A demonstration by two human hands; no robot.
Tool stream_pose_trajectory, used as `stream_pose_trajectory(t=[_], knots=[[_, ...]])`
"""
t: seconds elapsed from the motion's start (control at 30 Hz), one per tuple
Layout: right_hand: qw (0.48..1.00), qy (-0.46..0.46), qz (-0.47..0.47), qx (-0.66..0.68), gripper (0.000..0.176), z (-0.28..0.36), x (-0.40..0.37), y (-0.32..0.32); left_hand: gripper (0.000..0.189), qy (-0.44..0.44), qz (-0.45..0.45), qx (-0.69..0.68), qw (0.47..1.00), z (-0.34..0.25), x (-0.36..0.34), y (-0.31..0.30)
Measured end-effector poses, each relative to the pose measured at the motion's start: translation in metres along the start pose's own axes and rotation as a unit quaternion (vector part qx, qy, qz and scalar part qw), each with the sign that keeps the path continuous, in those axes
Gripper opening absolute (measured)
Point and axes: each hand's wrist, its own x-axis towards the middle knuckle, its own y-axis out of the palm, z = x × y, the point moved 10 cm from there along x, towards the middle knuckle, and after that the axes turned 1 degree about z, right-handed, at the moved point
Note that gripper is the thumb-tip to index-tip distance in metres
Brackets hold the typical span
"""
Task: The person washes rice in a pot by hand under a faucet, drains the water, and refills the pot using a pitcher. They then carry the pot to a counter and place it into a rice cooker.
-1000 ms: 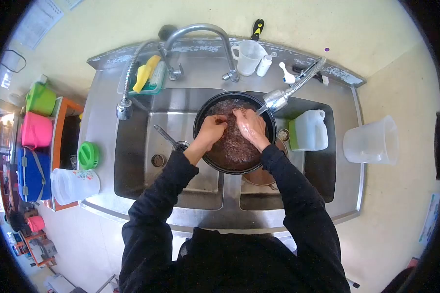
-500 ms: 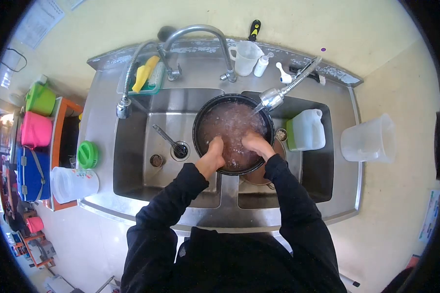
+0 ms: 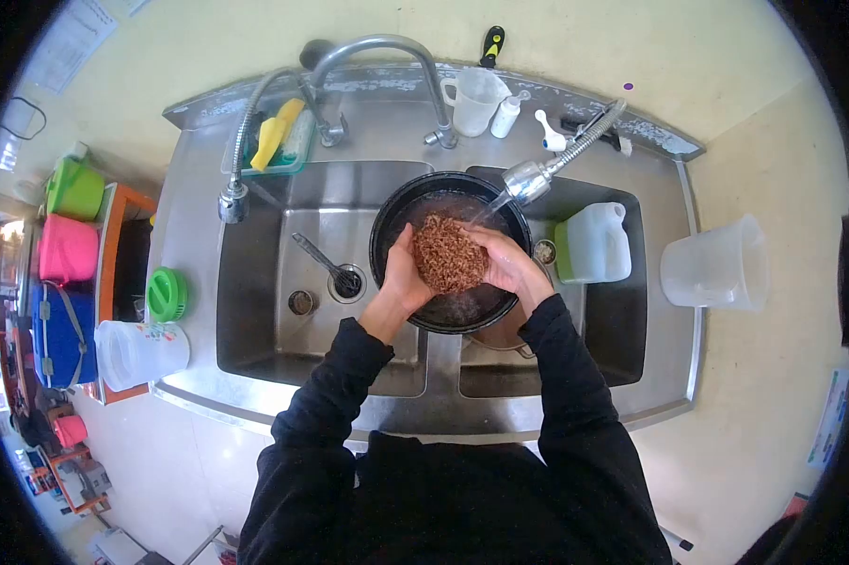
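My left hand and my right hand are cupped together under a heap of wet reddish-brown grains that look like rice. They hold the heap over a round black pot, in which cloudy brownish water shows around the hands. Water runs from a flexible faucet head into the pot's upper right, close to my right fingers. The pot rests across the divider between the two sink basins. The undersides of my fingers are hidden by the grains.
A whisk lies by the left basin's drain. The right basin holds a jug of pale liquid and a partly hidden pan. A second flexible faucet hangs at left. A clear container stands on the right counter.
Both hands have risen out of the cloudy water, scooping up a heap of grains that was under the surface before. The faucet keeps running.
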Motion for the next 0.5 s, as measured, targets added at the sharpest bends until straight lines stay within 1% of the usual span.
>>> stream_pose_trajectory(t=[0.13, 0.2, 0.33, 0.5], knots=[[1.000, -0.003, -0.019, 0.010, 0.031, 0.001, 0.001, -0.005, 0.062, 0.007, 0.012, 0.008, 1.000, -0.002, -0.001, 0.004], [1.000, -0.005, -0.010, 0.025, 0.029, 0.001, 0.002, -0.005, 0.062, 0.015, 0.027, 0.011, 0.999, -0.004, -0.001, 0.007], [0.999, -0.005, -0.008, 0.032, 0.028, 0.003, 0.000, -0.001, 0.061, 0.017, 0.011, 0.020, 1.000, -0.004, -0.004, 0.007], [1.000, -0.018, 0.009, 0.007, 0.031, 0.009, -0.004, 0.008, 0.059, 0.020, 0.027, 0.003, 0.999, -0.005, -0.003, 0.010]])
